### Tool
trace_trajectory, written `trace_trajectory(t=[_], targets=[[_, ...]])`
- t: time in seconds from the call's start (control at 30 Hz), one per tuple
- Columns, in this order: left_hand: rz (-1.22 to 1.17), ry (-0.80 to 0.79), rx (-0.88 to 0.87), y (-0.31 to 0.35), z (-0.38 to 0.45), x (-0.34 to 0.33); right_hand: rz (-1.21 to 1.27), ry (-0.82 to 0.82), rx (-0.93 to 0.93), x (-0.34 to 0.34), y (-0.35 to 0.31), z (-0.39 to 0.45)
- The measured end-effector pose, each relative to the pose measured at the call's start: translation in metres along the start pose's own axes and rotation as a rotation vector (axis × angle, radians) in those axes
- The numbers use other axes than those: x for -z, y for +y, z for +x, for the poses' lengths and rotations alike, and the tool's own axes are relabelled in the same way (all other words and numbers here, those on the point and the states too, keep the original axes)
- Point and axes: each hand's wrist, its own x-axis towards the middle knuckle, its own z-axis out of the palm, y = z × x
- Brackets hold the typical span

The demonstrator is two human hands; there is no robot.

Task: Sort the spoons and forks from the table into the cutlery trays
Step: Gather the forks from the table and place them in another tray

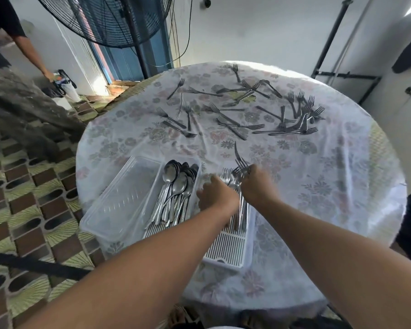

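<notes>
- The forks are thin metal pieces, so I judge them stiff, light one by one, and slippery on the smooth cloth; a bundle of them will slide apart if the hold is loose.
- The best place to take a fork is probably the middle of the handle, away from the sharp tines, with all handles pointing the same way.
- Many forks lie loose on the far half of the desk, some alone and some crossing each other in small heaps on the right.
- The right hand has its fingers closed around a bunch of forks, the tines pointing up and away above the fork tray.
- The left hand is just beside it over the same tray; its fingers are bent down toward the fork handles, but I cannot tell whether they pinch anything.
- The fork tray, a white one with a slatted bottom, already holds several forks lying lengthwise; the near part of it is bare.
- The spoon tray, to its left, holds a full bundle of spoons, bowls at the far end.
- Further left lies a clear lid or tray with nothing in it.
- No spoon is seen loose on the desk, so the spoon part looks finished.
</notes>
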Motion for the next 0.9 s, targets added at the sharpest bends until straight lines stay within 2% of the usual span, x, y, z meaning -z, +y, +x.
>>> trace_trajectory(t=[0.07,0.17,0.37,0.47,0.57,0.77,0.83,0.9], targets=[[0.187,0.082,-0.051,-0.005,0.003,0.002,0.005,-0.007,-0.031,0.001,-0.002,-0.003],[0.272,0.098,-0.059,-0.014,0.011,0.003,0.021,-0.036,-0.071,0.004,-0.008,-0.006],[0.02,0.113,0.143,-0.018,0.015,0.005,0.044,-0.083,-0.135,-0.006,-0.02,-0.015],[-0.024,0.132,0.139,-0.02,0.013,0.001,0.161,-0.076,-0.209,-0.016,-0.021,-0.024],[0.037,0.15,0.061,-0.025,0.017,-0.008,0.163,-0.058,-0.223,-0.024,-0.017,-0.031],[0.438,0.155,-0.364,-0.043,0.037,-0.012,0.077,-0.071,-0.191,-0.028,-0.021,-0.035],[0.491,0.151,-0.411,-0.047,0.042,-0.012,0.106,-0.068,-0.212,-0.03,-0.021,-0.033],[0.445,0.127,-0.386,-0.047,0.042,-0.013,0.133,-0.066,-0.243,-0.032,-0.02,-0.03]])
